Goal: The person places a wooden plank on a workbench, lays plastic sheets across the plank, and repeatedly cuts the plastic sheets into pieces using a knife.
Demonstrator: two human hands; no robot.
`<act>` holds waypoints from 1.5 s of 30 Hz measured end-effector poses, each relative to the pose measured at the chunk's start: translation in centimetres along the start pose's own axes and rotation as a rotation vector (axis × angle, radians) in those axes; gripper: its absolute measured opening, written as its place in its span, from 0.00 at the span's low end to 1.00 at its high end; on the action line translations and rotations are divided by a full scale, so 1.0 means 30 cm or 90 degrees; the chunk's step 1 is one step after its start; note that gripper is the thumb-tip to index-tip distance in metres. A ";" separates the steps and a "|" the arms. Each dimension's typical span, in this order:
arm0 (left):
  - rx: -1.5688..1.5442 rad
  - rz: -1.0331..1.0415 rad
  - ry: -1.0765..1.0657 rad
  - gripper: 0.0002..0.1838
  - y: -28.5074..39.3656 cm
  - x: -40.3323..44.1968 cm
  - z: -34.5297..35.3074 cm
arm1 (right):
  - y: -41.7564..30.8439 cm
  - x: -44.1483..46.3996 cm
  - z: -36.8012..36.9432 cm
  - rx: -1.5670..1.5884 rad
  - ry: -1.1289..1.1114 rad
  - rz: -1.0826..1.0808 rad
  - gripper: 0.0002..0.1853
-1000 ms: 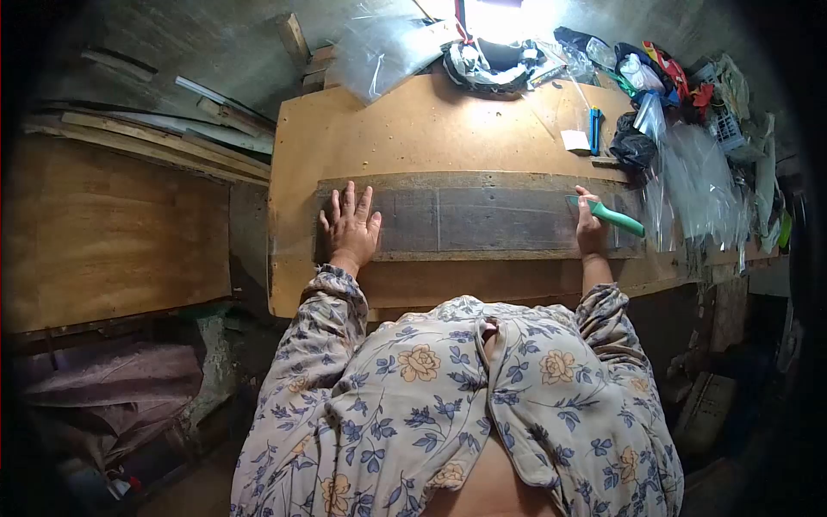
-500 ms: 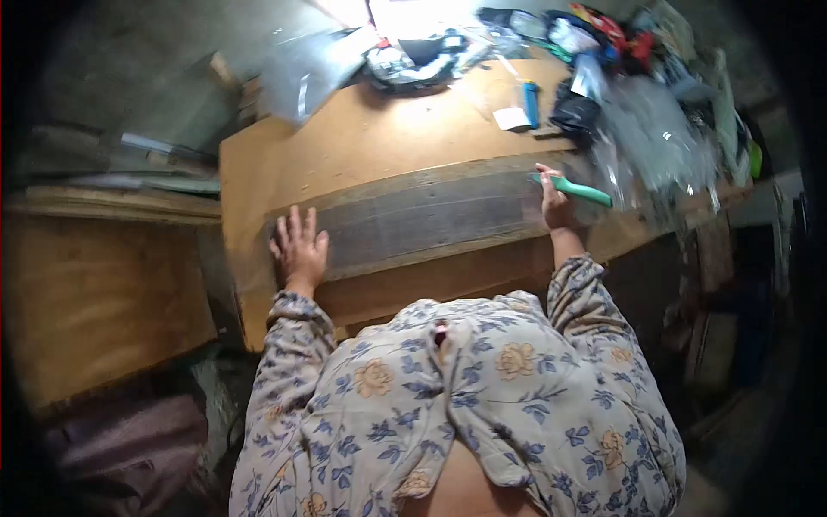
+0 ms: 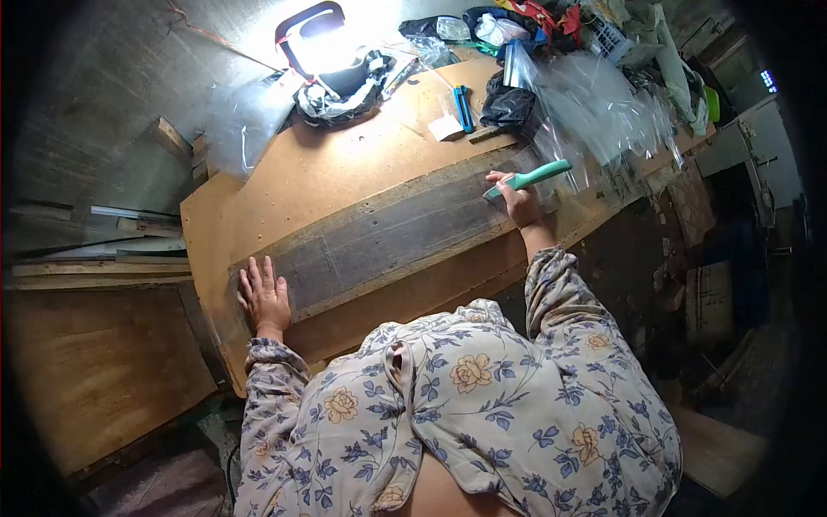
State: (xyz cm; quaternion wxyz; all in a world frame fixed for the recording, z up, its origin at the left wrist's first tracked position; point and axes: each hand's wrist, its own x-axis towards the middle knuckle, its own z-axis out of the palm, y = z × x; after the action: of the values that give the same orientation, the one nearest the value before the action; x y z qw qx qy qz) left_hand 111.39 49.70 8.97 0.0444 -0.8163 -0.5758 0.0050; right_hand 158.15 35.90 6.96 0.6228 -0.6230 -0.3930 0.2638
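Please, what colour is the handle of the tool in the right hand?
Green handle, clearest in the current head view.

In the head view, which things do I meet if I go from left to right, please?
Plywood panel → left hand, spread on the dark board → black-and-white bundle → blue tool → green knife in the right hand → bright green object.

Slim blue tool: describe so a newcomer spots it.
On the tan wooden tabletop, look beyond the long dark flat board. The slim blue tool lies between a small white block and a crumpled black plastic bag; its bright blue sets it apart from both.
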 end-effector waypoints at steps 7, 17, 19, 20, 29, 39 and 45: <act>-0.013 -0.010 -0.030 0.30 0.017 0.001 -0.044 | 0.020 -0.007 0.009 -0.173 -0.029 -0.126 0.05; -0.258 0.087 0.046 0.19 -0.213 -0.025 0.015 | 0.052 0.076 -0.005 -0.136 0.107 -0.042 0.07; -0.197 -0.044 0.049 0.17 -0.332 -0.071 -0.131 | 0.059 0.068 0.038 -0.113 0.101 -0.046 0.07; -0.131 -0.093 0.024 0.17 -0.479 -0.100 -0.104 | 0.044 0.061 0.062 -0.104 0.088 -0.033 0.07; 0.136 -0.356 0.202 0.24 -0.539 -0.056 -0.116 | 0.015 0.021 0.197 -0.255 -0.001 -0.198 0.04; -0.090 -0.042 -0.009 0.29 0.069 -0.012 0.002 | -0.006 0.015 0.219 -0.159 0.029 -0.107 0.06; -0.067 -0.077 -0.017 0.28 -0.004 -0.017 -0.015 | 0.013 -0.005 0.226 -0.126 0.015 -0.099 0.06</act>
State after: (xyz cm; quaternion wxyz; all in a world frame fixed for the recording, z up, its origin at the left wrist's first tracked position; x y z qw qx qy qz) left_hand 111.13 49.23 9.42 -0.0063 -0.7813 -0.6239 -0.0168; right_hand 152.58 39.67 5.98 0.5813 -0.6523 -0.4567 0.1673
